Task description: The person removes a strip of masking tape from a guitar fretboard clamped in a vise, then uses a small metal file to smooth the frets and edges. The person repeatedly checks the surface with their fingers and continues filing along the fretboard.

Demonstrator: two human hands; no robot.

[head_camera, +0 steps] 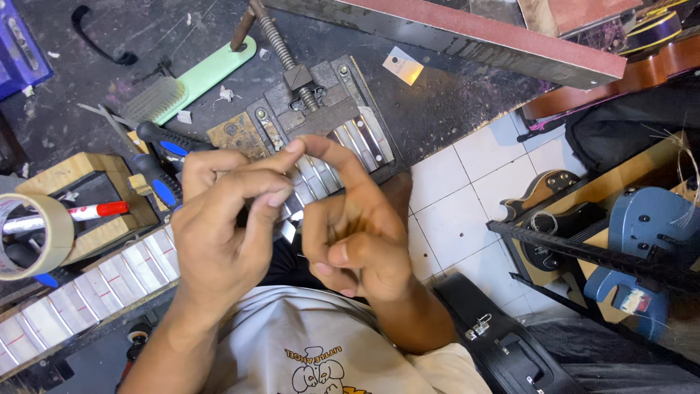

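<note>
At the near edge of the view, a pale printed shirt [313, 343] is being worn by the person, and both forearms are being raised from it toward the bench. The left hand [219, 226] is being held curled, with its thumb and forefinger being pinched together at the tips; something very small may be being nipped there, but what it is cannot be told. The right hand [350, 233] is being held just beside it, its lower fingers being folded into the palm while thumb and forefinger are being arched up to meet the left fingertips. Both pinches are being kept directly over a metal vise [321, 117] that is being borne at the front edge of the dark workbench [437, 102].

To the left, a guitar neck with masked frets [87, 292] is being supported on the bench edge, and a roll of tan tape [29, 233] is being seen beside a red marker [80, 213] in a wooden tray [95, 169]. Blue-and-black handled screwdrivers [160, 157] are being seen lying just behind the left hand.

To the right, on the white tiled floor [459, 197], a black instrument case [510, 350] and a blue guitar body [649, 233] are being kept.

Farther back, a green-handled wire brush [186, 80] is being seen lying on the bench, and a red-edged board [496, 36] is being propped across the far side.
</note>
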